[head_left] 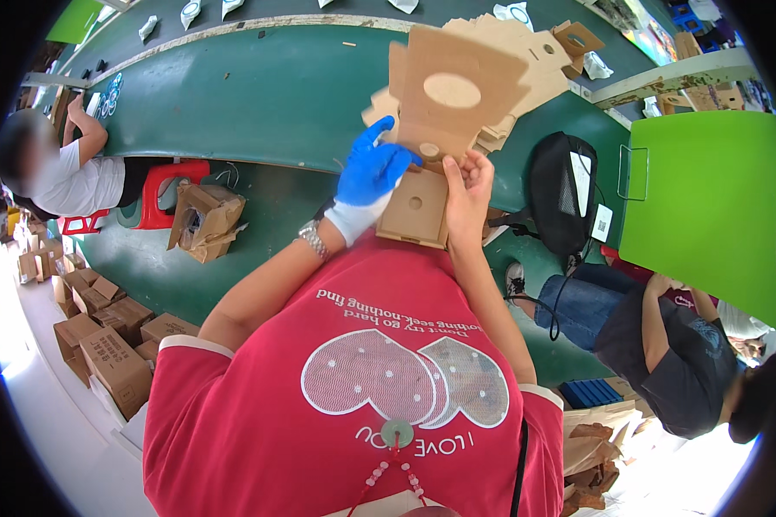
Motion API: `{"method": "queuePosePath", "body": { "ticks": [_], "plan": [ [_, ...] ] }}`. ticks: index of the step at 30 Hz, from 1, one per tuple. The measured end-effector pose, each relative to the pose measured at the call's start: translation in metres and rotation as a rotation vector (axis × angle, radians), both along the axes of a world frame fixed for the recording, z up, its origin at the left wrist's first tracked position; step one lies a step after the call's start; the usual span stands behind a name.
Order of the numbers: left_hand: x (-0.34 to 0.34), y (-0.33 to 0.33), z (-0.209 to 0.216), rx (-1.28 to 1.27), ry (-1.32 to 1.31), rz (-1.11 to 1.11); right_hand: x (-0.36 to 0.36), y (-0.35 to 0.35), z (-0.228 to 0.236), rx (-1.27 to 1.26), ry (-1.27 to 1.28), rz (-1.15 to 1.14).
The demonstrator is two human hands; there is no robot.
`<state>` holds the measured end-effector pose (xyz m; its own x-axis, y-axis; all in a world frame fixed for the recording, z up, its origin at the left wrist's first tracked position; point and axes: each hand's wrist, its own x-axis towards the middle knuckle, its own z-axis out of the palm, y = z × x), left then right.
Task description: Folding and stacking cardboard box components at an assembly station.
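A small brown cardboard box [412,207], partly folded, is held between my two hands close to my chest. Its tall lid panel [414,69] stands up on the far side, with a large round cutout and a smaller hole below. My left hand [372,177], in a white glove with blue-coated fingers, grips the box's left side near the fold, its fingertips bent over the edge. On the opposite side, my bare right hand [469,194] grips the right wall, thumb near the fold. The fingers beneath the cardboard are hidden.
Flat cardboard blanks [526,77] lie stacked on the green table [233,103] beyond the box. A black mesh bag [560,185] and a lime-green board [707,207] are at right. One person sits at left, another at right. An open carton [207,220] stands near a red stool.
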<state>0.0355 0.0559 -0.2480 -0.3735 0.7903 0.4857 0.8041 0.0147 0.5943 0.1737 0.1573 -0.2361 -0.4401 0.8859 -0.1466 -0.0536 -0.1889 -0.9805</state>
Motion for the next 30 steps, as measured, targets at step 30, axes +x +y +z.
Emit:
{"method": "queuePosePath", "body": {
  "ticks": [30],
  "plan": [
    [-0.031,0.040,0.067,-0.960,-0.076,-0.418,0.018,0.060,0.027,0.441,-0.614,0.888]
  ]
}}
